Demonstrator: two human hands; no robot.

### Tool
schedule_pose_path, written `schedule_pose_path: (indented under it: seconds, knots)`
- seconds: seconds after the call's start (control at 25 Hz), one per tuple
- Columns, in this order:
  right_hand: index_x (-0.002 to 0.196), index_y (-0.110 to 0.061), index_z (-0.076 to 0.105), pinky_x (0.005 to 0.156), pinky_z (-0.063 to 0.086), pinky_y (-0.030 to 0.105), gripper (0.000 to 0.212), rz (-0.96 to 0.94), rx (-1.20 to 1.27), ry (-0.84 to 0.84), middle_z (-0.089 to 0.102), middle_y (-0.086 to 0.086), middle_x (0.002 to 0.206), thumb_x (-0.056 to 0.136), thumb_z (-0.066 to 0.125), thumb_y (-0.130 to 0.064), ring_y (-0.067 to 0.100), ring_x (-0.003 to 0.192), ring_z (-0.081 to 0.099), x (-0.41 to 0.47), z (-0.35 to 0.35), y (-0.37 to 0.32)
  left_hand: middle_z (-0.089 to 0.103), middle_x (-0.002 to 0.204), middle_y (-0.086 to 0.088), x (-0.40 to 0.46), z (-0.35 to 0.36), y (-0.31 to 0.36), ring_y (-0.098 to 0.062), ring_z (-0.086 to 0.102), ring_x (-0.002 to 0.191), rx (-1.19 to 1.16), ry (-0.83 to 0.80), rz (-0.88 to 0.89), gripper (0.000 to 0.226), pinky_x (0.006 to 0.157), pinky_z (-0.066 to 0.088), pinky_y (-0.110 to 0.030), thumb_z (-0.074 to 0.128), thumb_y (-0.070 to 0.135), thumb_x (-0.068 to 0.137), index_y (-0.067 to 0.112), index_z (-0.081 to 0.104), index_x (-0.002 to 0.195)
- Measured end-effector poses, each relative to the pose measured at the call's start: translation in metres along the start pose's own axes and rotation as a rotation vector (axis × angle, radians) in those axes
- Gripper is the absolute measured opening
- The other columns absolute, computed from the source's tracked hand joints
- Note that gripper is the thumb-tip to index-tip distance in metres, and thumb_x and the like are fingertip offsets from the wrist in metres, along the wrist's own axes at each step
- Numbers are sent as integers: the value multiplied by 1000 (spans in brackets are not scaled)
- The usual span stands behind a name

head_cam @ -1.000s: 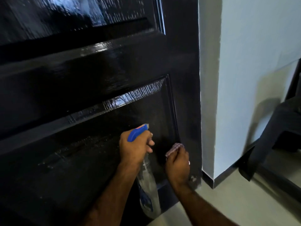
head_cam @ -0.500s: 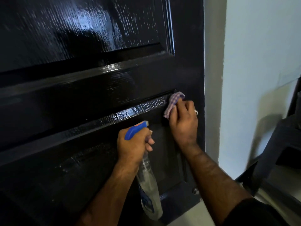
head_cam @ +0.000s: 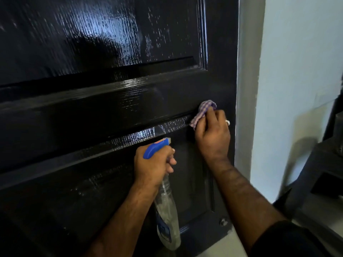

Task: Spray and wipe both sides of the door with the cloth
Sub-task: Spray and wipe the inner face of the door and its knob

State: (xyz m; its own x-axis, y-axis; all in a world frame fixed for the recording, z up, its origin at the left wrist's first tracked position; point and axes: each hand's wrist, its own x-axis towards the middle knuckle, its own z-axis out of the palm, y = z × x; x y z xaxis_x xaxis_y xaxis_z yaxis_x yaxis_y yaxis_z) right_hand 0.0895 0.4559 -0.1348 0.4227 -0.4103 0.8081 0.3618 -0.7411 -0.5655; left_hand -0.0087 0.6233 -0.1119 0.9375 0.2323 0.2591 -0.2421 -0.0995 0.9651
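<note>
A glossy black panelled door [head_cam: 92,108] fills the left and centre of the view, its surface streaked with wet shine. A raised horizontal rail crosses the middle, with a recessed panel above it and another below.

Low and centre, the left hand [head_cam: 152,164] grips the neck of a clear spray bottle [head_cam: 167,216], fingers curled tight around it under the blue trigger head, nozzle aimed at the lower panel. The bottle hangs down toward the door's bottom edge.

To the right, the right hand [head_cam: 213,138] holds a bunched checked cloth [head_cam: 203,113], fingers curled over it and pressing it to the top right corner of the lower panel, near the door's right edge. A ring shows on one finger.

Further right stand a grey door frame [head_cam: 246,108] and a pale wall [head_cam: 300,71].

To wipe well here, the cloth probably needs working into the moulding groove, then drawing along the rail in overlapping passes, with firm, even pressure so no streaks remain. The other side likely remains to do.
</note>
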Motion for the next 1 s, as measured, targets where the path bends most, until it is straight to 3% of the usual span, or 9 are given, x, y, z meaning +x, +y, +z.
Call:
schedule_pose_path:
  seconds: [0.24, 0.4, 0.56, 0.6, 0.72, 0.76, 0.88, 0.96, 1.0]
  knots:
    - [129, -9, 71, 70, 43, 32, 41, -8, -20, 13, 61, 17, 112, 102, 48, -31, 35, 90, 63, -1, 1, 4, 69, 63, -18, -3, -4, 1, -21, 54, 43, -7, -9, 17, 15, 46, 44, -26, 71, 6, 88, -1, 73, 75]
    - [131, -10, 69, 74, 54, 39, 42, 15, 126, -21, 59, 12, 112, 103, 47, -33, 30, 93, 62, -21, 3, 15, 68, 62, -15, -6, -11, -11, -21, 54, 44, -16, -7, -5, 8, 48, 45, -27, 70, 6, 90, 0, 75, 86]
    - [134, -3, 65, 95, 48, 48, 39, 133, 142, 84, 56, 25, 126, 103, 55, -24, 43, 109, 56, -60, 26, -13, 67, 60, -15, -21, -21, -44, -20, 52, 43, -26, 56, -8, 13, 45, 42, -26, 73, 9, 83, -1, 72, 75]
    - [136, -3, 63, 100, 43, 50, 40, 26, 132, 47, 54, 29, 132, 101, 60, -21, 45, 114, 53, -79, 32, -25, 66, 59, -17, -25, -26, -54, -20, 51, 42, -42, 98, -2, 19, 44, 40, -25, 72, 13, 77, -4, 69, 70]
    - [141, -14, 59, 110, 44, 57, 48, -683, 61, -264, 49, 26, 144, 95, 71, -18, 46, 126, 52, -132, 30, 10, 65, 59, -21, -40, -43, -76, -22, 50, 42, -72, 162, 0, 17, 44, 40, -26, 72, 6, 79, -6, 67, 68]
    - [137, -16, 62, 109, 48, 57, 41, -774, 88, -362, 54, 20, 141, 97, 72, -17, 41, 124, 57, -132, 21, 31, 65, 60, -23, -43, -51, -79, -23, 50, 43, -63, 167, -2, 16, 44, 40, -27, 71, -1, 84, -5, 68, 69]
    - [125, -12, 67, 94, 54, 56, 23, -330, 145, -234, 59, 18, 126, 103, 62, -15, 34, 111, 58, -104, 14, 41, 64, 63, -28, -45, -68, -89, -22, 54, 45, 19, 156, 17, 20, 44, 44, -25, 65, -8, 90, -7, 68, 70]
    - [133, -4, 63, 103, 46, 54, 35, -9, 112, 19, 51, 30, 137, 100, 57, -14, 44, 120, 49, -88, 32, 11, 64, 62, -26, -49, -71, -100, -24, 58, 50, 51, 144, 20, 21, 47, 47, -26, 68, -3, 89, -5, 68, 68]
    - [136, -2, 63, 108, 43, 55, 40, 6, 161, 61, 49, 34, 140, 98, 56, -12, 47, 124, 47, -88, 39, -12, 64, 59, -23, -52, -71, -106, -25, 60, 52, 60, 165, 11, 22, 49, 47, -28, 70, 4, 86, -1, 69, 65]
